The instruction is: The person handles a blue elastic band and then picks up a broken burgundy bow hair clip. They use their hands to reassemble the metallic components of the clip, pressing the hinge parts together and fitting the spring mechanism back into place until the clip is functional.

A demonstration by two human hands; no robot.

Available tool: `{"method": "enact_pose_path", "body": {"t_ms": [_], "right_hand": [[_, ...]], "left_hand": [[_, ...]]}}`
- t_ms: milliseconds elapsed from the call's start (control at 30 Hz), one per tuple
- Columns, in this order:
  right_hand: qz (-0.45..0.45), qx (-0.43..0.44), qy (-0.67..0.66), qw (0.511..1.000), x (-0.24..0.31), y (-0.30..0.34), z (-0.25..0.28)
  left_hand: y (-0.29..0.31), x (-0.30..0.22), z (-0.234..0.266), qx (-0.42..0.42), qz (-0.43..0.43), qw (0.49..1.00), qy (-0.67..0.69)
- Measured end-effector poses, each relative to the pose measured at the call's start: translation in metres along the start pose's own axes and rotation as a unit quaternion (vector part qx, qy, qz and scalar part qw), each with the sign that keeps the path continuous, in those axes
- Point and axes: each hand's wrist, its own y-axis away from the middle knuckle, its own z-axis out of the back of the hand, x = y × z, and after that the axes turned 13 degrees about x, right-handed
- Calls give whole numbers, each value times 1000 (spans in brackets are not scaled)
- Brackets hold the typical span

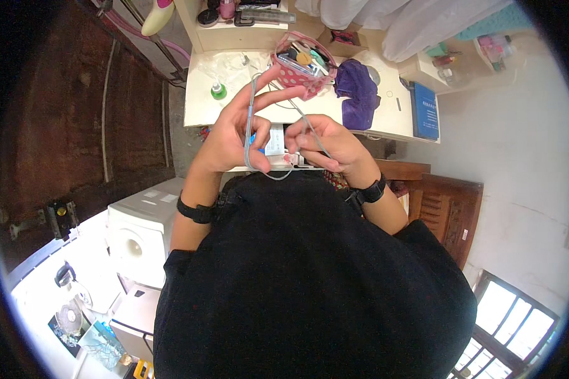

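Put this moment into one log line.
left hand: grey cord looped over it | right hand: cord crossing it | on cream desk: polka-dot pouch, purple cloth, blue book

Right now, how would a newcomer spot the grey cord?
Find the cream desk. By its near edge, the grey cord runs between the left hand and right hand. Unlike the purple cloth beyond, it is thin and looped.
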Motion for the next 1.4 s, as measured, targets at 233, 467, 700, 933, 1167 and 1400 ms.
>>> {"method": "enact_pose_path", "body": {"t_ms": [233, 467, 700, 933, 1167, 1400], "right_hand": [[154, 53, 8, 987, -8, -1, 4], [193, 34, 103, 975, 15, -9, -22], [200, -135, 499, 832, 17, -9, -32], [266, -236, 436, 827, 16, -21, -25], [164, -109, 313, 929, 16, -23, -29], [-49, -18, 695, 717, 23, 6, -22]], "left_hand": [[7, 17, 4, -17, -66, 992, 111], [7, 18, 1, -47, -86, 990, 105], [6, 23, -10, 51, -30, 993, 101], [11, 29, -14, 102, 26, 994, 22], [20, 39, 5, 4, 19, 999, 34], [43, 32, 21, 19, 129, 953, -272]]}}
